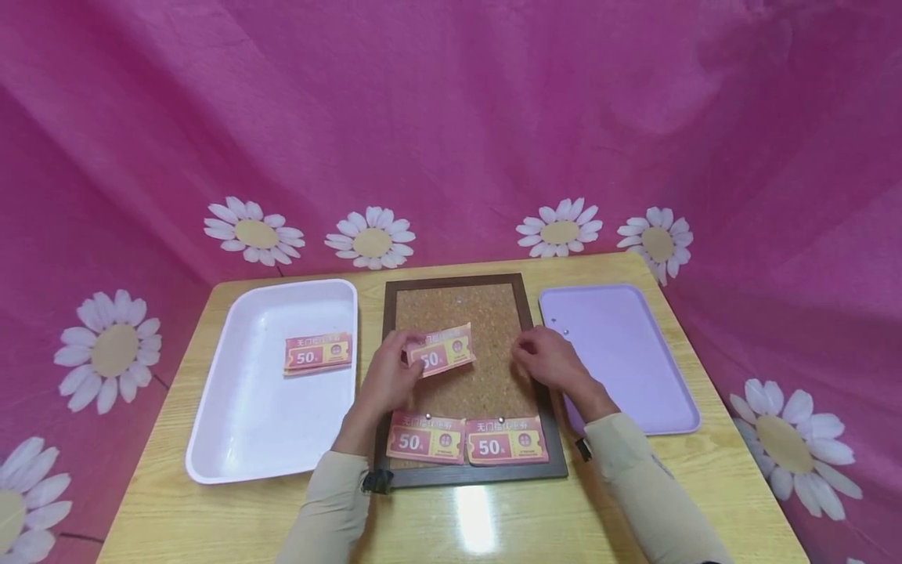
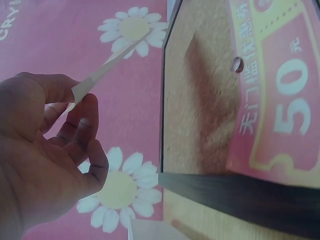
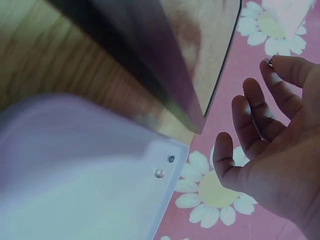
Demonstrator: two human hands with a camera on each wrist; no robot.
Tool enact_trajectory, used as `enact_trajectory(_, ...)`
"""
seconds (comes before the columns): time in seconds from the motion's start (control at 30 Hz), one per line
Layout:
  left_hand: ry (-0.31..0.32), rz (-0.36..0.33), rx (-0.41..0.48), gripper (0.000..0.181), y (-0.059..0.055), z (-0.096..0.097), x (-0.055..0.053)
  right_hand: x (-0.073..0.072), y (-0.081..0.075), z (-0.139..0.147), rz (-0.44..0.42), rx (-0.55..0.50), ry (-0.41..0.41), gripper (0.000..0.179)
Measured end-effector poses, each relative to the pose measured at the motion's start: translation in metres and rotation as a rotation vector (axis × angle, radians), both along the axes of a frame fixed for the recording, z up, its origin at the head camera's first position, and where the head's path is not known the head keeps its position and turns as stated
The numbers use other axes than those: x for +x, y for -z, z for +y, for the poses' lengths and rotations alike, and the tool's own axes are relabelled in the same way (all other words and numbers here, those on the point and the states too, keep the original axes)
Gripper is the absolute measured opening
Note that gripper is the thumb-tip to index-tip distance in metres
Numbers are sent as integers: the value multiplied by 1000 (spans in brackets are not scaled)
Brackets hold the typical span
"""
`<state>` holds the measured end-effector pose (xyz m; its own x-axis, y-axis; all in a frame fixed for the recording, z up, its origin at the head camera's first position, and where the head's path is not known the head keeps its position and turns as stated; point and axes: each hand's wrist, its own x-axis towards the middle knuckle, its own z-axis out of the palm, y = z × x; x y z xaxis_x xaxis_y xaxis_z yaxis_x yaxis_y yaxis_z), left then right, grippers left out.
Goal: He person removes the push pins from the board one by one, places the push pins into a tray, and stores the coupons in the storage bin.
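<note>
My left hand (image 1: pixel 391 371) pinches a pink-and-yellow paper coupon (image 1: pixel 448 351) by its left end, above the cork board (image 1: pixel 486 392). In the left wrist view the coupon (image 2: pixel 107 70) shows edge-on between thumb and fingers. Over the board's right frame, my right hand (image 1: pixel 553 359) pinches a small thumbtack (image 3: pixel 270 61) between thumb and index fingertip, the other fingers loosely bent. Two coupons lie side by side along the board's lower edge, a left one (image 1: pixel 426 439) and a right one (image 1: pixel 507 441), each with a silver tack at its top.
A white tray (image 1: pixel 239 423) at the left holds more coupons (image 1: pixel 317 354). On the right is a purple tray (image 1: pixel 634 360), with two tacks (image 3: pixel 165 166) near its corner. The wooden table (image 1: pixel 416 525) stands before a pink flowered cloth (image 1: pixel 451 117).
</note>
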<state>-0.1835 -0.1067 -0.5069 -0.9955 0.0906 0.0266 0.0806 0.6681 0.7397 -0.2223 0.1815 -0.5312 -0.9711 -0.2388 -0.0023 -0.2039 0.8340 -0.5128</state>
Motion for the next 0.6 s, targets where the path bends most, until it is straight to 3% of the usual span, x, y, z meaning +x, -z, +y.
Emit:
enact_trajectory(0.17,-26,-16,6,37,-3,-7,-1,2,3,7,-16,17,26,19)
enact_trajectory(0.4,-28,13,26,38,-5,-14,-4,3,9,11,-7,41,41,16)
enact_trajectory(0.6,-59,-21,53,38,-9,-18,-6,3,13,13,-6,78,64,17)
